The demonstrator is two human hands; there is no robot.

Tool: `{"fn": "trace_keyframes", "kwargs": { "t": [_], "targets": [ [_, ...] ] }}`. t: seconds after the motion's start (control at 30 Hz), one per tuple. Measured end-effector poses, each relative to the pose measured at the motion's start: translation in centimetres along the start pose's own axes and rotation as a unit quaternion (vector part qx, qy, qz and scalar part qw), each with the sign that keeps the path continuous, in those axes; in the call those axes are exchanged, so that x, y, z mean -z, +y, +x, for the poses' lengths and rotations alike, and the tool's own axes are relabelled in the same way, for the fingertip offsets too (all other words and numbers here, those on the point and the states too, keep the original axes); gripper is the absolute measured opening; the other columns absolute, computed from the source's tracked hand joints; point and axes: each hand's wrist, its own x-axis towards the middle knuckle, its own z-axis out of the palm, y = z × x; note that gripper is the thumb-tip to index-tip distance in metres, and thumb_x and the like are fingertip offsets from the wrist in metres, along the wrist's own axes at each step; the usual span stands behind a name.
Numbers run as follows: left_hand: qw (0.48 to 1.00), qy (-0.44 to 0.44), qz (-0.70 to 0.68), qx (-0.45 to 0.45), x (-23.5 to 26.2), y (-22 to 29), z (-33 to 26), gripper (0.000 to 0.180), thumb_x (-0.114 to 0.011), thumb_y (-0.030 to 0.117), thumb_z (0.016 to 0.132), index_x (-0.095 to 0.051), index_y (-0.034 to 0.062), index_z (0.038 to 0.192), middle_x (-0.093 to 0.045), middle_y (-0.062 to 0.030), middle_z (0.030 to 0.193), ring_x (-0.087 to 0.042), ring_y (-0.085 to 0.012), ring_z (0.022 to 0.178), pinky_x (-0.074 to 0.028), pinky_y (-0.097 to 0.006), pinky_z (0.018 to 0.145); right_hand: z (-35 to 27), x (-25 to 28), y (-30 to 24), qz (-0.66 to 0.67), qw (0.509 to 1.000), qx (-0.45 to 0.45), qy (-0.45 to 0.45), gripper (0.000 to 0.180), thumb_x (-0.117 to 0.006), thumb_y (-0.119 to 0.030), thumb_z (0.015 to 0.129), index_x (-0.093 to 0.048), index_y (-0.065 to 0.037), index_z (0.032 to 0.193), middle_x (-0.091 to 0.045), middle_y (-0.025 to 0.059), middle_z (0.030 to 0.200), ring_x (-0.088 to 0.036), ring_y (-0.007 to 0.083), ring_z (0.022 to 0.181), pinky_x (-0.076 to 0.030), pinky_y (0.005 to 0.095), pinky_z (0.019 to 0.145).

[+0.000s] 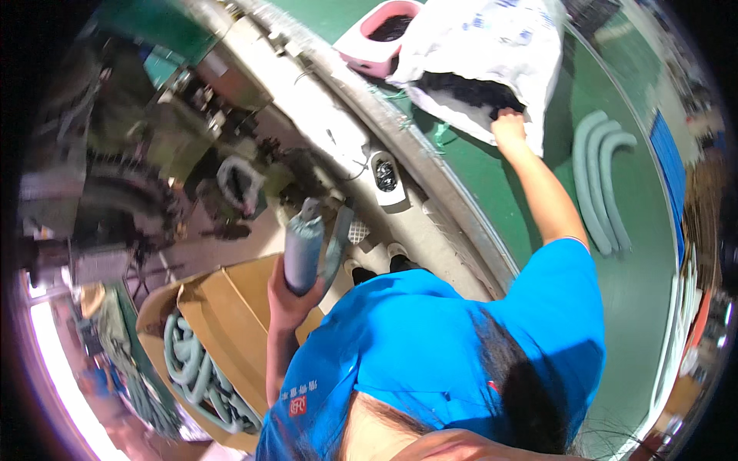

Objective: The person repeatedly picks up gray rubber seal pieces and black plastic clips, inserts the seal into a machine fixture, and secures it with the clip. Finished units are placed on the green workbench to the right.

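Observation:
My left hand (294,301) is wrapped round a thick grey-blue tube (304,257), held upright with a crinkled, clear-looking covering at its top. A thinner grey-green length (338,237) rises beside it; whether the two are one piece I cannot tell. At the mouth of a white woven sack (492,38), my right hand (509,129) is closed with its fingertips among small black pieces (469,88). What those fingers grip is hidden. The sack lies on the green tabletop (469,165).
Several curved grey-green tubes (600,180) lie on the table at right. A pink basin (373,46) with black pieces stands beside the sack. The table's metal edge (430,154) runs diagonally. At lower left, a cardboard box (231,307) holds more tubes. A white container (387,180) with black contents sits beyond that edge.

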Motion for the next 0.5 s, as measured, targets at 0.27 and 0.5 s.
{"fn": "trace_keyframes", "kwargs": {
  "t": [0.27, 0.5],
  "targets": [
    [0.994, -0.031, 0.08, -0.067, 1.5, 1.4, -0.8, 0.041, -0.07, 0.013, 0.066, -0.056, 0.0002, 0.102, -0.06, -0.012, 0.079, -0.061, -0.0181, 0.073, -0.048, -0.032, 0.069, -4.6, 16.4, -5.5, 0.601, 0.777, 0.085, 0.169, 0.018, -0.061, -0.023, 0.086, -0.059, -0.007, 0.094, -0.059, 0.0059, 0.067, -0.055, 0.0153, 0.055, -0.045, 0.0314, 0.051],
    [0.994, -0.02, 0.078, -0.078, 3.0, 1.4, -2.2, 0.04, -0.071, 0.012, 0.064, -0.056, -0.0003, 0.1, -0.06, -0.0138, 0.076, -0.062, -0.0199, 0.07, -0.049, -0.032, 0.067, -12.7, 25.3, -11.1, 0.896, 0.321, 0.294, -0.088, 0.024, -0.069, -0.013, 0.084, -0.06, -0.002, 0.102, -0.061, 0.006, 0.085, -0.061, 0.012, 0.071, -0.052, 0.0245, 0.065]
  ]
}}
